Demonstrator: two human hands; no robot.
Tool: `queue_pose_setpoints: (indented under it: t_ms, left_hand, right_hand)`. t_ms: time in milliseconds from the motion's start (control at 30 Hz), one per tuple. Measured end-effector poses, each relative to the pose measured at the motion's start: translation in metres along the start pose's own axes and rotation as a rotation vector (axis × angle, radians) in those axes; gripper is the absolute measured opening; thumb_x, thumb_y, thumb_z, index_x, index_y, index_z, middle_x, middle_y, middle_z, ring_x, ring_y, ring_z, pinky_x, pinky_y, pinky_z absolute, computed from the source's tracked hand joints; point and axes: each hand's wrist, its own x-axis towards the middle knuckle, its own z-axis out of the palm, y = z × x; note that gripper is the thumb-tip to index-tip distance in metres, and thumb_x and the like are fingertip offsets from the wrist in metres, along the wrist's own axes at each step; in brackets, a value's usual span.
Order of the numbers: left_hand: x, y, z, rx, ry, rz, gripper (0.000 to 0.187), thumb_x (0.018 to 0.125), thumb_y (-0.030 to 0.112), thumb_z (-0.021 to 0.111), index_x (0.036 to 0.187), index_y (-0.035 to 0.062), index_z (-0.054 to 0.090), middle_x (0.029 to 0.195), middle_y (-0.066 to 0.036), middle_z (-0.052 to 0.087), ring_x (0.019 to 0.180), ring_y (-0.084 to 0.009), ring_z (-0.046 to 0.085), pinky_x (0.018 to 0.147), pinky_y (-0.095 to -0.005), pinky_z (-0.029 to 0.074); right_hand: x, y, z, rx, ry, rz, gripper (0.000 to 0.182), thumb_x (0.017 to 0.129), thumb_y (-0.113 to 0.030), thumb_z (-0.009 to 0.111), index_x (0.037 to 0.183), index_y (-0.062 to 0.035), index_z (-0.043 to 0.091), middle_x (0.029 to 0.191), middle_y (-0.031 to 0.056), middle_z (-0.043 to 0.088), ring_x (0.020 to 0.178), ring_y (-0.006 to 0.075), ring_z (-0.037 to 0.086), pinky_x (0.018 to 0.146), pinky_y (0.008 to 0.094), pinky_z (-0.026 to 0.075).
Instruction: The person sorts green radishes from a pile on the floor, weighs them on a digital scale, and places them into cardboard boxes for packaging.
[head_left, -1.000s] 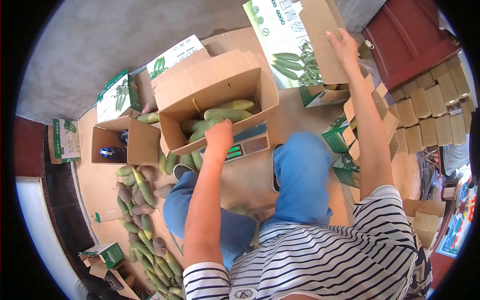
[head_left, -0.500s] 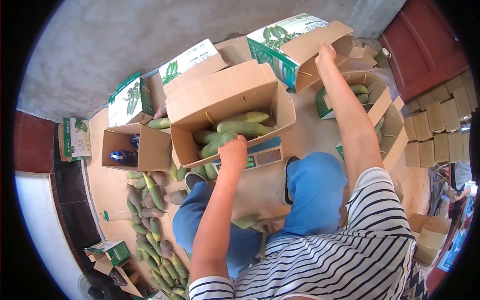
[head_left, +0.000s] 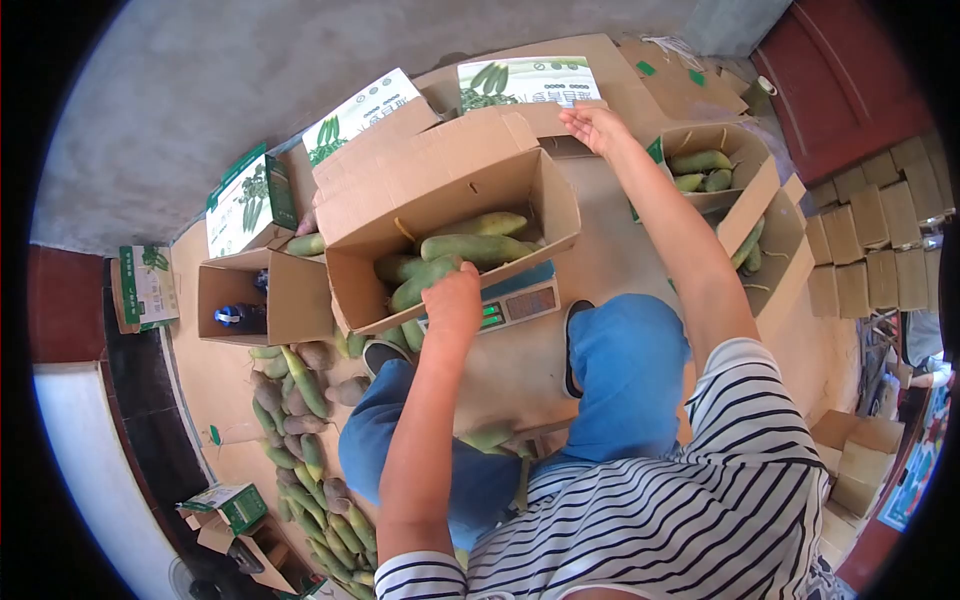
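Observation:
My left hand (head_left: 452,300) is at the near wall of an open cardboard box (head_left: 545,195), its fingers closed round the end of a green radish (head_left: 420,286). More long green radishes (head_left: 478,250) lie inside this box, which sits on a digital scale (head_left: 530,301) with lit green digits. Up and to the right, my right hand (head_left: 595,128) has its fingers loosely apart, fingertips right at the brown flap of a printed white and green carton (head_left: 525,82). That carton stands behind the box on the scale.
Left of me, a long pile of radishes (head_left: 310,455) covers the floor. A small box (head_left: 305,300) holds a blue-capped bottle (head_left: 230,318). On the right stand boxes of radishes (head_left: 705,170) and stacked cartons (head_left: 860,245). Printed cartons (head_left: 240,210) line the wall.
The printed carton has turned and shifted left, now behind the box on the scale. My right hand moved left and down with it and loosened from its flap. My left hand stays at the radish.

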Motion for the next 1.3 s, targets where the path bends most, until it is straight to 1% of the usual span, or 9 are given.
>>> queue_pose_setpoints:
  t_ms: [100, 167, 367, 500, 633, 800, 933, 1033, 1300]
  left_hand:
    - [0.0, -0.001, 0.003, 0.004, 0.034, 0.007, 0.027, 0.072, 0.0, 0.057, 0.099, 0.0028, 0.051, 0.087, -0.017, 0.065, 0.082, -0.0338, 0.064, 0.07, -0.0447, 0.05]
    - [0.0, 0.0, 0.005, 0.041, 0.057, 0.008, 0.017, 0.077, 0.004, 0.054, 0.094, 0.0059, 0.053, 0.085, -0.014, 0.065, 0.081, -0.0306, 0.065, 0.069, -0.0443, 0.05]
    - [-0.001, -0.001, 0.01, 0.051, 0.082, 0.008, 0.012, 0.08, 0.006, 0.052, 0.091, 0.0073, 0.054, 0.085, -0.012, 0.066, 0.081, -0.0303, 0.065, 0.068, -0.0452, 0.049]
    - [-0.005, -0.002, 0.009, 0.018, 0.086, 0.023, 0.015, 0.078, 0.005, 0.054, 0.093, 0.0065, 0.053, 0.085, -0.013, 0.065, 0.082, -0.0314, 0.065, 0.07, -0.0457, 0.049]
    - [-0.002, -0.008, 0.008, -0.004, 0.085, 0.051, 0.022, 0.077, 0.009, 0.059, 0.097, 0.0047, 0.05, 0.092, -0.017, 0.063, 0.087, -0.0333, 0.063, 0.071, -0.0467, 0.049]
    - [-0.029, -0.007, -0.056, 0.118, 0.28, 0.104, 0.035, 0.079, 0.027, 0.063, 0.105, 0.0061, 0.051, 0.102, -0.019, 0.06, 0.091, -0.0318, 0.06, 0.076, -0.0457, 0.048]
    - [-0.044, -0.039, -0.101, -0.165, 0.611, 0.097, 0.032, 0.084, 0.027, 0.058, 0.106, 0.0048, 0.054, 0.098, -0.018, 0.061, 0.091, -0.0339, 0.059, 0.078, -0.0428, 0.047]
    - [-0.058, -0.054, -0.114, -0.271, 0.806, 0.121, 0.023, 0.082, 0.013, 0.056, 0.098, -0.0024, 0.057, 0.096, -0.025, 0.061, 0.093, -0.0377, 0.058, 0.08, -0.0414, 0.046]
    - [-0.065, -0.063, -0.114, -0.286, 0.798, 0.13, 0.022, 0.081, 0.011, 0.055, 0.098, -0.0038, 0.057, 0.093, -0.025, 0.06, 0.091, -0.0384, 0.057, 0.079, -0.0418, 0.045]
  right_hand:
    - [-0.039, 0.002, -0.016, -0.064, -0.104, -0.056, 0.025, 0.091, -0.006, 0.043, 0.114, 0.0023, 0.045, 0.096, 0.0161, 0.063, 0.084, 0.0219, 0.064, 0.071, 0.0308, 0.054]
    - [-0.085, 0.003, -0.016, -0.141, -0.195, -0.099, 0.028, 0.09, -0.01, 0.047, 0.115, 0.0013, 0.046, 0.095, 0.0137, 0.063, 0.083, 0.0195, 0.064, 0.071, 0.0293, 0.052]
    - [-0.172, 0.044, -0.015, -0.629, -0.405, -0.362, 0.021, 0.088, -0.014, 0.05, 0.104, -0.0019, 0.055, 0.094, 0.0092, 0.063, 0.081, 0.0182, 0.063, 0.069, 0.0293, 0.05]
    - [-0.204, 0.042, 0.004, -1.364, -0.452, -1.048, 0.03, 0.082, -0.029, 0.058, 0.1, -0.0048, 0.059, 0.098, 0.0096, 0.061, 0.093, 0.0276, 0.057, 0.082, 0.0378, 0.045]
    - [-0.202, 0.054, 0.012, -1.609, -0.755, -1.004, 0.032, 0.083, -0.032, 0.057, 0.103, -0.0074, 0.057, 0.098, 0.0109, 0.06, 0.094, 0.0291, 0.056, 0.084, 0.0398, 0.044]
    - [-0.211, 0.046, 0.019, -1.678, -0.707, -0.902, 0.033, 0.085, -0.03, 0.054, 0.108, -0.0064, 0.055, 0.101, 0.0127, 0.06, 0.096, 0.0308, 0.056, 0.082, 0.0394, 0.045]
    - [-0.213, 0.032, 0.019, -1.613, -0.668, -1.026, 0.032, 0.086, -0.028, 0.053, 0.109, -0.0059, 0.055, 0.103, 0.0122, 0.06, 0.096, 0.0311, 0.056, 0.081, 0.0394, 0.046]
    - [-0.227, 0.025, 0.028, -1.598, -0.678, -1.029, 0.031, 0.087, -0.027, 0.052, 0.109, -0.0056, 0.055, 0.103, 0.0117, 0.06, 0.095, 0.0306, 0.057, 0.081, 0.0392, 0.046]
    - [-0.247, 0.033, 0.046, -1.595, -0.753, -1.084, 0.027, 0.087, -0.023, 0.052, 0.107, -0.0056, 0.055, 0.1, 0.0102, 0.06, 0.092, 0.0296, 0.057, 0.077, 0.0394, 0.047]
